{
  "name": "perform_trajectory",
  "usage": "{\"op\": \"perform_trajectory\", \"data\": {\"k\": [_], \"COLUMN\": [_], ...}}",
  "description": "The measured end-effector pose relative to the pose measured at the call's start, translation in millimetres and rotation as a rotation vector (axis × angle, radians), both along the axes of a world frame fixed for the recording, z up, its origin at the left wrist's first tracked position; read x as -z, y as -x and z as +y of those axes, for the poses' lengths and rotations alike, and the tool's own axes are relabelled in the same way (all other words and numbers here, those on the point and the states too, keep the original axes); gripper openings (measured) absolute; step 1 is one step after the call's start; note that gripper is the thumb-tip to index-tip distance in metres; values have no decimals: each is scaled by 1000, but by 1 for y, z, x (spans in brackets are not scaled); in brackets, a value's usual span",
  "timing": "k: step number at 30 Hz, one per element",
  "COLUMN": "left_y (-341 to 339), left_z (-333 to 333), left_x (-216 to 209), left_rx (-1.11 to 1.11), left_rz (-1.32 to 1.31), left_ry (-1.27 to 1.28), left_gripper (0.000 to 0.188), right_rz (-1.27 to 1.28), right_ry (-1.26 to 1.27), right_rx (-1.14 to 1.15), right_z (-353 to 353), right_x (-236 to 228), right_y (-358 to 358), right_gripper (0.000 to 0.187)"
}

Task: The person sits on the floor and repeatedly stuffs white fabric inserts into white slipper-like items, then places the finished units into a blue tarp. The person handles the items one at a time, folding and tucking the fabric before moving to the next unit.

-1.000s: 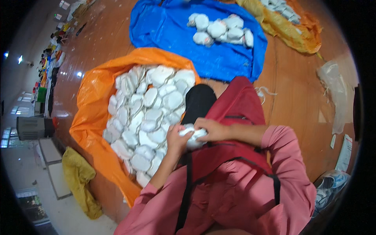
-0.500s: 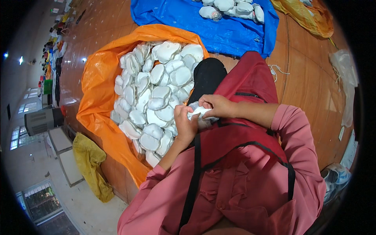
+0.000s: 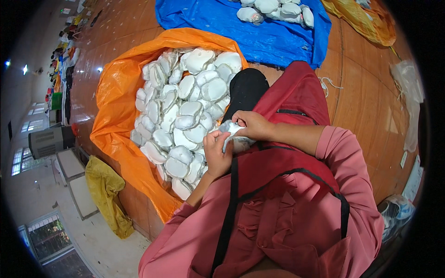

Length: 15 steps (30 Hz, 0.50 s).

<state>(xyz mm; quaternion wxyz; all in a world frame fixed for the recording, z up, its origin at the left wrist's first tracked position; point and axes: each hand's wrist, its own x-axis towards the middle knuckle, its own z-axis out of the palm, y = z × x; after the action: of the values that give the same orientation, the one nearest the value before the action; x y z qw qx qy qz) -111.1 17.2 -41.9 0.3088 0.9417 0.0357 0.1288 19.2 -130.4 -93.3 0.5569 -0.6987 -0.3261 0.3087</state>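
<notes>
While both hands (image 3: 218,152) (image 3: 253,126) pinch a white piece (image 3: 233,129), its outline half hidden, blue sheet (image 3: 199,22) cropped above

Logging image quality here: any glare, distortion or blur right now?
Head view: black fisheye rim; seams bend across the floor; a lamp glares far left, the floor shows bright spots; the white piece between left hand and right hand is too small to judge blur.

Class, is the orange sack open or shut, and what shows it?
Open: the orange sack lies spread wide, the white pads heaped inside it uncovered.
</notes>
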Motion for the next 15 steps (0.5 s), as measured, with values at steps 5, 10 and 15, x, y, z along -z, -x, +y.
{"op": "perform_trajectory", "data": {"k": [5,10,15], "left_y": [6,9,-2], "left_z": [2,3,20], "left_x": [-3,-8,-19], "left_rx": [38,62,-118], "left_rz": [6,2,77], "left_ry": [-54,-30,229], "left_gripper": [29,27,28], "right_rz": [34,93,-84], "right_ry": [-15,-35,-229], "right_rx": [59,42,-1], "right_z": [2,3,0], "right_x": [1,4,4], "right_y": [8,10,5], "right_gripper": [38,29,22]}}
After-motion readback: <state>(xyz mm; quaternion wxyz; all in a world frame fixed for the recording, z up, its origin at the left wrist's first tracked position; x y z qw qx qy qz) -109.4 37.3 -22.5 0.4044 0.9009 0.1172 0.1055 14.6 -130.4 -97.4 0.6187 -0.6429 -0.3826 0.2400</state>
